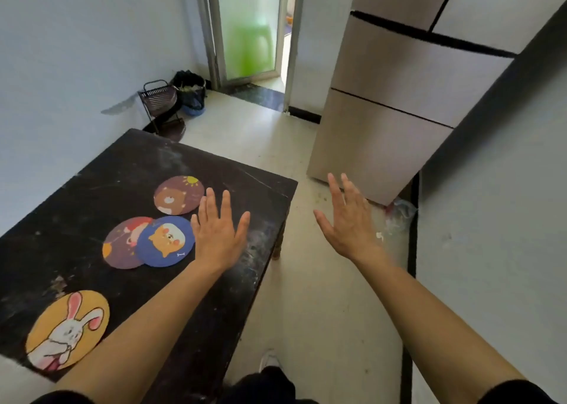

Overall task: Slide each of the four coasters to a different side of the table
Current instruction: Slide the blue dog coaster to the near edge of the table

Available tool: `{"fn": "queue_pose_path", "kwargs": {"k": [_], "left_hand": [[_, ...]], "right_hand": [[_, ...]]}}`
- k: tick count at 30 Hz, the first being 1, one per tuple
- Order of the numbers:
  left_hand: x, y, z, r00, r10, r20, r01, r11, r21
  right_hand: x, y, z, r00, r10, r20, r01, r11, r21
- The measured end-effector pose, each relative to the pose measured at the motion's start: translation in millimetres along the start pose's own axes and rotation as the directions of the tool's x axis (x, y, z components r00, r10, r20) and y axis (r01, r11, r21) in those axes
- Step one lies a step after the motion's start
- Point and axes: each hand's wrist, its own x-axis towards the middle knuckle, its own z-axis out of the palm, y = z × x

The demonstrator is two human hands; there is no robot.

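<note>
Tabletop under left hand: dark, scuffed, dusty, semi-gloss. Coasters: matt printed card w/ smooth faces.

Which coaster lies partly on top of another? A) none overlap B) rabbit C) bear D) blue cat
D: the blue cat coaster covers the right edge of the purple coaster beside it, while the bear coaster and rabbit coaster each lie alone on the table.
</note>
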Motion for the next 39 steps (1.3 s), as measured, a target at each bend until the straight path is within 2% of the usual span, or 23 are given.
{"fn": "queue_pose_path", "kwargs": {"k": [4,8,10,14,17,19,22,23,25,27,29,33,37,39], "left_hand": [[22,-18,-15,0.99,-0.14,-0.012,0.14,0.99,-0.027],[37,-51,-21,0.945,-0.325,-0.027,0.323,0.945,-0.06],[42,-69,-18,0.895,-0.445,-0.024,0.439,0.891,-0.114],[50,-102,-4,0.739,-0.672,0.047,0.659,0.709,-0.25],[54,-122,13,0.565,-0.809,0.161,0.788,0.472,-0.394],[55,-127,27,0.395,-0.882,0.257,0.812,0.204,-0.547],[59,-127,49,0.135,-0.883,0.449,0.685,-0.244,-0.687],[61,-127,58,0.076,-0.863,0.5,0.628,-0.348,-0.696],[64,-128,72,-0.024,-0.837,0.546,0.504,-0.482,-0.716],[67,-132,82,-0.122,-0.836,0.536,0.393,-0.536,-0.747],[68,-136,88,-0.171,-0.829,0.532,0.322,-0.558,-0.765],[69,-139,100,-0.155,-0.811,0.565,0.208,-0.586,-0.784],[71,-138,107,-0.172,-0.836,0.52,0.248,-0.548,-0.799],[68,-137,108,-0.178,-0.863,0.472,0.298,-0.505,-0.81]], "right_hand": [[62,-27,10,0.989,-0.131,0.068,0.129,0.991,0.032],[115,-67,28,0.941,-0.295,0.167,0.289,0.956,0.056],[141,-89,39,0.908,-0.366,0.204,0.355,0.931,0.087],[192,-133,74,0.807,-0.515,0.289,0.495,0.857,0.143],[222,-167,115,0.693,-0.595,0.408,0.542,0.802,0.25],[235,-186,149,0.587,-0.629,0.509,0.517,0.776,0.362],[245,-214,197,0.444,-0.661,0.605,0.449,0.749,0.488],[245,-224,210,0.41,-0.67,0.619,0.424,0.741,0.521],[242,-239,232,0.335,-0.69,0.641,0.401,0.72,0.566],[234,-248,251,0.252,-0.704,0.664,0.417,0.698,0.582],[221,-250,263,0.23,-0.71,0.666,0.432,0.688,0.584],[196,-241,273,0.231,-0.714,0.661,0.379,0.692,0.614],[196,-232,277,0.224,-0.683,0.695,0.256,0.729,0.635],[196,-230,275,0.221,-0.643,0.733,0.131,0.765,0.631]]}}
